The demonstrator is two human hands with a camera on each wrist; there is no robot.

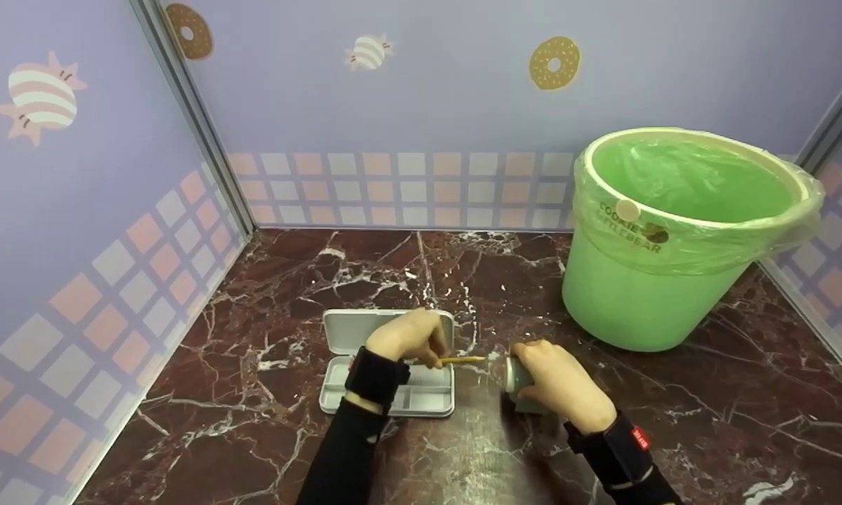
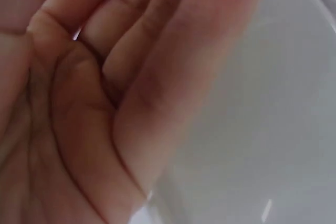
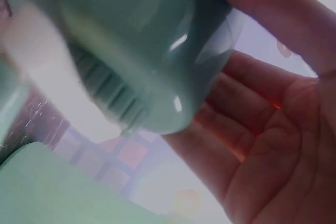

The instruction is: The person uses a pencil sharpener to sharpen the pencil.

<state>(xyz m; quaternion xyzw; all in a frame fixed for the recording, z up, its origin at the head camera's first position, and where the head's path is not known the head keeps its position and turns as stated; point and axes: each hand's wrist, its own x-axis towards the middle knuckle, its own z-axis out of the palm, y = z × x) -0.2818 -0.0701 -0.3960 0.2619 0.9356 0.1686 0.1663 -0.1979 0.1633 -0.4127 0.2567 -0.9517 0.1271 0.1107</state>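
My left hand pinches a yellow pencil whose tip points right, toward my right hand. Behind that hand, an opened white pencil case lies on the marble table, its lid raised at the back and its tray divided into compartments. My right hand grips a green pencil sharpener with a white front and a ridged part. A small gap separates pencil and sharpener in the head view. The left wrist view shows curled fingers over the white case; the pencil is hidden there.
A green bin with a clear plastic liner stands at the back right. Small white scraps are scattered on the marble table behind the case. Patterned purple panels enclose the back and sides.
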